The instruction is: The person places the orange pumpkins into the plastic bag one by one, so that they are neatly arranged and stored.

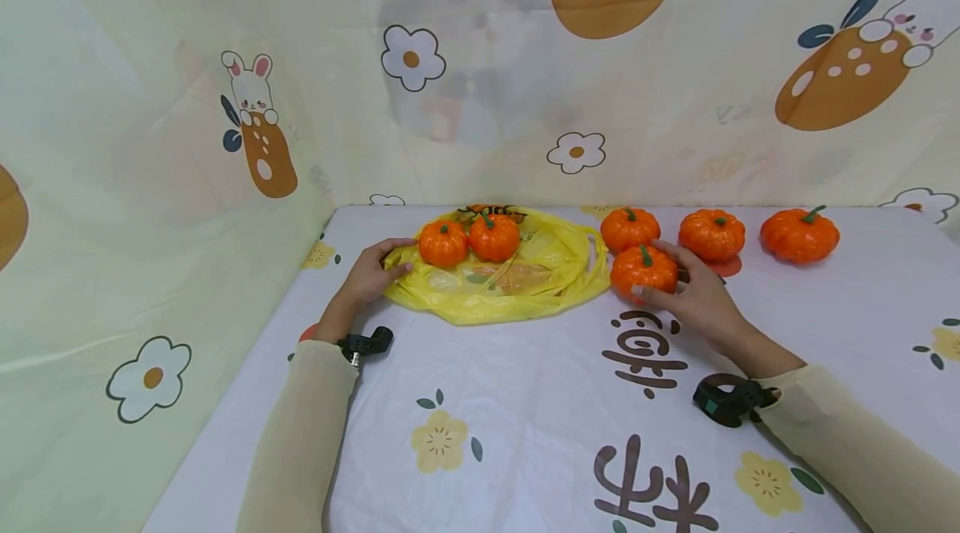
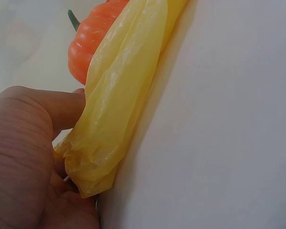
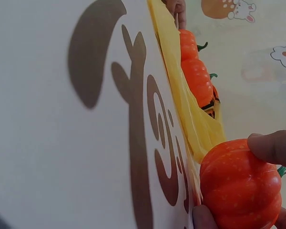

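Observation:
A yellow plastic bag (image 1: 450,304) lies flat on the table, with two small orange pumpkins (image 1: 443,244) resting on its left part. My left hand (image 1: 367,273) holds the bag's left edge; in the left wrist view the bunched yellow plastic (image 2: 97,157) runs between thumb and fingers. At the bag's right end, my right hand (image 1: 701,300) grips another small pumpkin (image 1: 641,273) between thumb and fingers. The right wrist view shows this glossy, ribbed pumpkin (image 3: 238,183) close up, low over or touching the tabletop.
Just behind the gripped pumpkin stands one more pumpkin (image 1: 630,228). Two others, a middle pumpkin (image 1: 712,235) and a far-right pumpkin (image 1: 800,235), sit along the back. A printed cloth (image 1: 525,408) covers the table, and a patterned sheet (image 1: 487,125) hangs behind it.

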`<state>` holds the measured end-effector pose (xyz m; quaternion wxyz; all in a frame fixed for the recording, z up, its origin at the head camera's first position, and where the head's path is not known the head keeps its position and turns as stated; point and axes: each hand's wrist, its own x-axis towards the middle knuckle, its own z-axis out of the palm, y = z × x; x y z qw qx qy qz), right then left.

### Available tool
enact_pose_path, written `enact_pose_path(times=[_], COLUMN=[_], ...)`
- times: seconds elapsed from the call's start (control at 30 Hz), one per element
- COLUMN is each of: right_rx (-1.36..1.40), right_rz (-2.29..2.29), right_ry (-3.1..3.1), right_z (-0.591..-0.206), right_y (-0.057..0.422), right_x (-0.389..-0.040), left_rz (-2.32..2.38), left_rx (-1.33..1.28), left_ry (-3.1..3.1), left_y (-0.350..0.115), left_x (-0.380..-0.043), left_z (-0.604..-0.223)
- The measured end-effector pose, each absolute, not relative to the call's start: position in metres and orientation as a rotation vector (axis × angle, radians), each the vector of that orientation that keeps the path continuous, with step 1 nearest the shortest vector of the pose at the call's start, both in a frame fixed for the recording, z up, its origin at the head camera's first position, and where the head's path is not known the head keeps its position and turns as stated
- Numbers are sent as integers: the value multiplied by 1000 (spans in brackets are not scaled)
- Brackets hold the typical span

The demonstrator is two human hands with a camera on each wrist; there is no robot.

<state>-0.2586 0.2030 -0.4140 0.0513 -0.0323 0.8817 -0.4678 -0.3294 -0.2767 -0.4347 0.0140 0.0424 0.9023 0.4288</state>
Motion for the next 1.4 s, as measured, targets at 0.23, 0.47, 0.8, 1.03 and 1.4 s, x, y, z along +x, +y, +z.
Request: enact_pose_path(times=[0.23, 0.47, 0.8, 1.03, 1.4], right_rx=[-93, -89, -128, -136, -123], right_rz=[-1468, -1517, -1545, -1561, -1553], right_ry=[2675, 2655, 2627, 2617, 2647], right_z=[-413, -414, -414, -413, -411], right_y=[203, 201, 200, 199, 201], right_x=[-258, -258, -258, -258, -255], left_rz=[1342, 1354, 1351, 1350, 1341], left_rx=[142, 136, 123, 120, 127], left_ry=[2816, 2806, 2801, 2804, 2792], left_y=[-277, -278, -279, -278, -277], left_x=[-329, -329, -328, -326, -329], left_z=[-434, -435, -434, -432, -434])
